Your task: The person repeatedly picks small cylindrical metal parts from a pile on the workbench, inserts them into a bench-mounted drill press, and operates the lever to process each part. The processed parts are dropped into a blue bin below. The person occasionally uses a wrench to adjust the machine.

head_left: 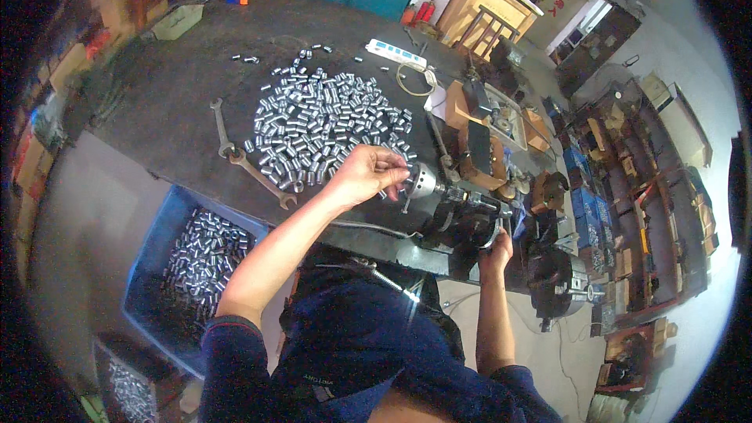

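My left hand (368,172) reaches over the dark workbench (172,102) and pinches a small shiny metal sleeve at the chuck (424,181) of a small machine (462,211). Just behind the hand lies a big heap of the same metal sleeves (321,121). My right hand (497,249) grips a handle at the machine's near right side, partly hidden by the machine body. Both forearms come up from dark blue sleeves at the lower edge.
Two wrenches (251,164) lie left of the heap. A blue bin (176,266) full of sleeves stands below the bench's left edge. A white power strip (395,52) lies at the back. Shelves of boxes (627,180) crowd the right.
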Action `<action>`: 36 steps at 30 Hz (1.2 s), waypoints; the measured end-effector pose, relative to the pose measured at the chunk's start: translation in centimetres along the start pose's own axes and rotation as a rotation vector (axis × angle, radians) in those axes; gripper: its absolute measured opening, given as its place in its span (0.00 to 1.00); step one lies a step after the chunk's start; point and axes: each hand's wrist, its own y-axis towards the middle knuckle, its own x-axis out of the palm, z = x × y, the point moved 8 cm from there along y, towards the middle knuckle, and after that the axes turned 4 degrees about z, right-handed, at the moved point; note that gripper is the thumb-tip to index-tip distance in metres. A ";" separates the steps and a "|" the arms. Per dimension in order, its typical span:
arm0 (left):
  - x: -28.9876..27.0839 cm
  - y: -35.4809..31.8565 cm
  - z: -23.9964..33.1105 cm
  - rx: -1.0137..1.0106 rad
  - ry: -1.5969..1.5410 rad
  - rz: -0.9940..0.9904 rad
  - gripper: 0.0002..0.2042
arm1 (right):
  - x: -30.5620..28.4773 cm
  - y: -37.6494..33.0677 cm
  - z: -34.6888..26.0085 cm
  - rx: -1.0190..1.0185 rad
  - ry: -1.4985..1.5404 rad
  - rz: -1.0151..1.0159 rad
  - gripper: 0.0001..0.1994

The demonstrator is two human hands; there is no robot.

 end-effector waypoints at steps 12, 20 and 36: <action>0.6 0.4 0.4 0.081 0.114 -0.035 0.06 | 2.1 -5.2 -4.4 -0.087 -0.132 0.033 0.06; -0.1 0.3 0.2 0.010 0.328 0.052 0.08 | 8.6 -3.6 -10.7 -0.227 -0.210 -0.157 0.11; 1.3 -0.5 1.3 0.260 0.846 0.288 0.15 | -0.2 1.1 -0.5 -0.073 -0.052 0.053 0.08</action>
